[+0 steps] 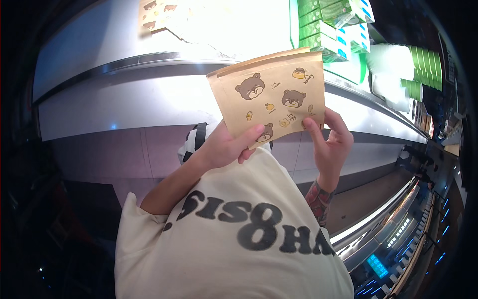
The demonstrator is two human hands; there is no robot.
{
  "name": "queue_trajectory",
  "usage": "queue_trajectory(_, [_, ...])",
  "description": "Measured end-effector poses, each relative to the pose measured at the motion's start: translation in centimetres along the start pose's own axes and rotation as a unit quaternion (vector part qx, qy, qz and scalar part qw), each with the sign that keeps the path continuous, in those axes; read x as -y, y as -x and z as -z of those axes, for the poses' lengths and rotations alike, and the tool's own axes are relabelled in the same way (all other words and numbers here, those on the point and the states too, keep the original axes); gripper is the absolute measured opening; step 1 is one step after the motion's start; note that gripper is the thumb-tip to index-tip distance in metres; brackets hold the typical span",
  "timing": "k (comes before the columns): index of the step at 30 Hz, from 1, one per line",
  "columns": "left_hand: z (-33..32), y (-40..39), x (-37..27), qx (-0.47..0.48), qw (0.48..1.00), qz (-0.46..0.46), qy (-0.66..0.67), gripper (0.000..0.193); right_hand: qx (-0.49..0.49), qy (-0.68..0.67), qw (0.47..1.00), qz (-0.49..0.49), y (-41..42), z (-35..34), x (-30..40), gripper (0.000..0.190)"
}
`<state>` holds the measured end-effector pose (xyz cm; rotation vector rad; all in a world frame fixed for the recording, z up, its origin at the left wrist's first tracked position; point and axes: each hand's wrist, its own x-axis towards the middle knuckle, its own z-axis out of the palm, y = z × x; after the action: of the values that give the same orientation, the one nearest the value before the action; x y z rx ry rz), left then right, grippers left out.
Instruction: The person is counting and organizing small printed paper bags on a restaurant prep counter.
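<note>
A brown kraft paper bag printed with cartoon bears and small food drawings is held up in front of my body. Its upper edge shows two offset layers, so it may be more than one bag. My left hand grips the lower left corner, thumb across the printed face. At the lower right edge, my right hand pinches the paper between thumb and fingers. The fingers behind the paper are partly hidden.
A white counter with a raised ledge runs ahead of me. Matching bear-print paper lies at the back, where glare washes out detail. To the right stand stacked green-and-white boxes and nested green cups. People are farther right.
</note>
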<state>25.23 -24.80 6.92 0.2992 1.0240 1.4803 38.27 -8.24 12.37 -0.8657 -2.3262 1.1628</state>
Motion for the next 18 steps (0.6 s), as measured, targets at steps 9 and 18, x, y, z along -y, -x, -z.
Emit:
queue_trajectory(9, [0.0, -0.3, 0.4, 0.007, 1.0, -0.026, 0.001, 0.023, 0.016, 0.008, 1.0, 0.018, -0.1, -0.4, 0.0, 0.021])
queue_trajectory(18, [0.2, 0.0, 0.3, 0.022, 0.999, -0.007, 0.024, 0.023, -0.004, -0.01, 0.996, 0.093, -0.7, -0.9, -0.8, 0.032])
